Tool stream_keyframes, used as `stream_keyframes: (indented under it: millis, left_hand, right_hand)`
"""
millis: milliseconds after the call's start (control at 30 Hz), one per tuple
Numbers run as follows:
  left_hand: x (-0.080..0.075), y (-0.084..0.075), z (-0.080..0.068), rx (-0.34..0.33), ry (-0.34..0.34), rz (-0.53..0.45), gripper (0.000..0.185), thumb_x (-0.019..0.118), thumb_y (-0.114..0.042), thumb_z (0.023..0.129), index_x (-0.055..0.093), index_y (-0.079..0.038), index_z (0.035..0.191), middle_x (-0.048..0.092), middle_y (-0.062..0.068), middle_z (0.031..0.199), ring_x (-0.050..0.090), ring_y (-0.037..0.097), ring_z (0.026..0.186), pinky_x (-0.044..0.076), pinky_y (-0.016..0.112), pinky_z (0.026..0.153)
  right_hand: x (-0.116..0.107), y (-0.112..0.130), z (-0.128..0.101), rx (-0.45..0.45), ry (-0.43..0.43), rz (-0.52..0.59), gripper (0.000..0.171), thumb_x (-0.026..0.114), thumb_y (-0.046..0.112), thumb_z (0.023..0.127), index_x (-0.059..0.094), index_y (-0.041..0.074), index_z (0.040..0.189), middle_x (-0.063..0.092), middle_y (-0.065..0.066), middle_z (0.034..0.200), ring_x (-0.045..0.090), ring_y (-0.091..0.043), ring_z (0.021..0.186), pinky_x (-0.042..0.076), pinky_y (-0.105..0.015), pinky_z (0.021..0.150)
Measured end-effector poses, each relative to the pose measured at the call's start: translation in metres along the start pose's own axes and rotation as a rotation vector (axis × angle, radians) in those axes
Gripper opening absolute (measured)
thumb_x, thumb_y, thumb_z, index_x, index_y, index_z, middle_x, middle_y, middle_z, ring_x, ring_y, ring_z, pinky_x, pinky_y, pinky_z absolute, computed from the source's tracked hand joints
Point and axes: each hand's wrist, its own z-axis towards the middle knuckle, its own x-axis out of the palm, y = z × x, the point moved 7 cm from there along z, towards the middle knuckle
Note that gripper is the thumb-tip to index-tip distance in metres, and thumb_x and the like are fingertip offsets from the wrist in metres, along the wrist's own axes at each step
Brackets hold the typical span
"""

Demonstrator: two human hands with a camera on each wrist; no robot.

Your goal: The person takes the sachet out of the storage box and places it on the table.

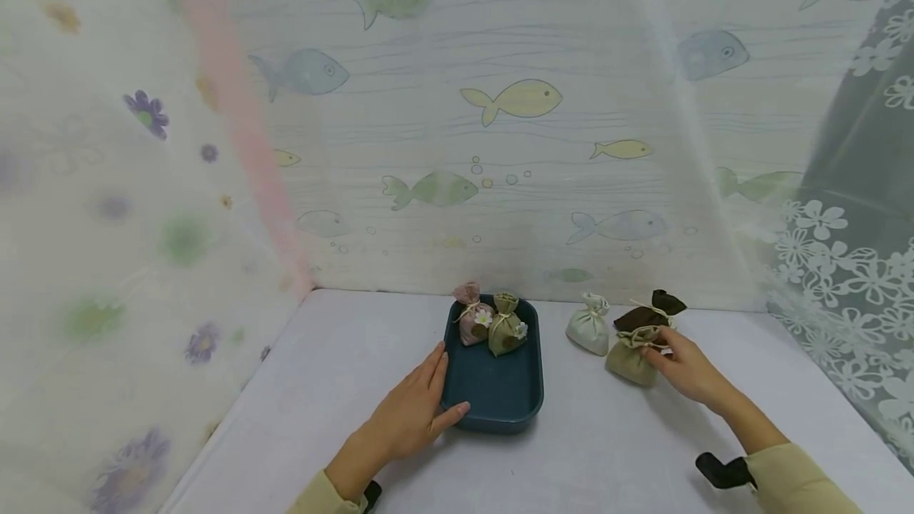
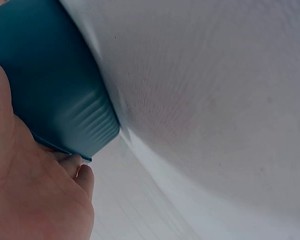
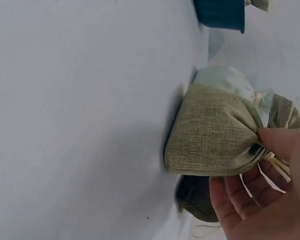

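Two sachets, pink (image 1: 471,322) and olive (image 1: 505,327), lie in the teal tray (image 1: 500,399), steadied by the flat-fingered left hand (image 1: 414,415); right hand (image 1: 689,371) pinches the khaki sachet (image 1: 631,359) on the table (image 1: 343,371); white (image 1: 589,327) and brown (image 1: 646,316) sachets remain outside

A pale grey cloth-covered table top (image 1: 321,387) is seen below a sheer white backdrop printed with pastel fish (image 1: 514,99). A gauzy curtain with purple flowers (image 1: 146,112) hangs at the left, edged by a pink vertical stripe (image 1: 236,113). A grey lace curtain with white blossoms (image 1: 850,276) is seen at the right.
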Motion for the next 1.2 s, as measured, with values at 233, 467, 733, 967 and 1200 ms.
stream_keyframes:
  millis: [233,467,733,967,1200]
  left_hand:
    - [0.002,0.001,0.001,0.001,-0.001,0.008,0.093,0.036,-0.066,0.104,0.02,0.005,0.161,0.007,0.018,0.171,0.019,0.032,0.156,0.029,0.048,0.121]
    - [0.002,0.002,0.002,0.01,-0.017,0.013,0.091,0.038,-0.065,0.105,0.021,0.006,0.16,0.007,0.019,0.171,0.02,0.033,0.155,0.03,0.049,0.121]
    - [0.001,0.001,0.001,0.005,-0.004,0.003,0.09,0.042,-0.062,0.105,0.02,0.006,0.16,0.007,0.019,0.171,0.02,0.033,0.155,0.03,0.049,0.121]
    - [0.0,0.0,0.001,0.004,-0.007,0.001,0.09,0.043,-0.061,0.105,0.021,0.006,0.16,0.008,0.02,0.17,0.02,0.033,0.155,0.029,0.049,0.121]
    - [0.001,0.001,0.001,0.003,0.009,-0.005,0.093,0.037,-0.066,0.104,0.019,0.005,0.161,0.006,0.018,0.171,0.018,0.032,0.156,0.029,0.049,0.121]
  right_hand:
    - [-0.003,0.001,0.001,0.017,-0.034,-0.018,0.017,0.065,0.011,0.099,0.065,-0.001,0.111,0.068,-0.019,0.111,0.063,-0.033,0.105,0.055,-0.03,0.08]
    - [-0.007,-0.005,-0.008,0.057,-0.052,-0.048,0.034,0.07,0.017,0.098,0.064,-0.007,0.121,0.067,-0.024,0.117,0.065,-0.036,0.101,0.054,-0.038,0.077]
    - [-0.015,-0.006,-0.023,0.052,-0.086,-0.087,0.036,0.074,0.017,0.095,0.064,-0.007,0.119,0.067,-0.016,0.105,0.065,-0.033,0.095,0.054,-0.029,0.071]
    - [-0.018,0.002,-0.034,0.047,-0.112,-0.097,0.03,0.077,0.016,0.093,0.068,-0.003,0.114,0.068,-0.009,0.1,0.061,-0.008,0.088,0.053,-0.024,0.07]
    - [-0.013,0.025,-0.037,-0.032,-0.105,-0.047,0.021,0.076,0.007,0.092,0.069,-0.002,0.11,0.07,-0.004,0.097,0.058,0.004,0.085,0.054,-0.024,0.069]
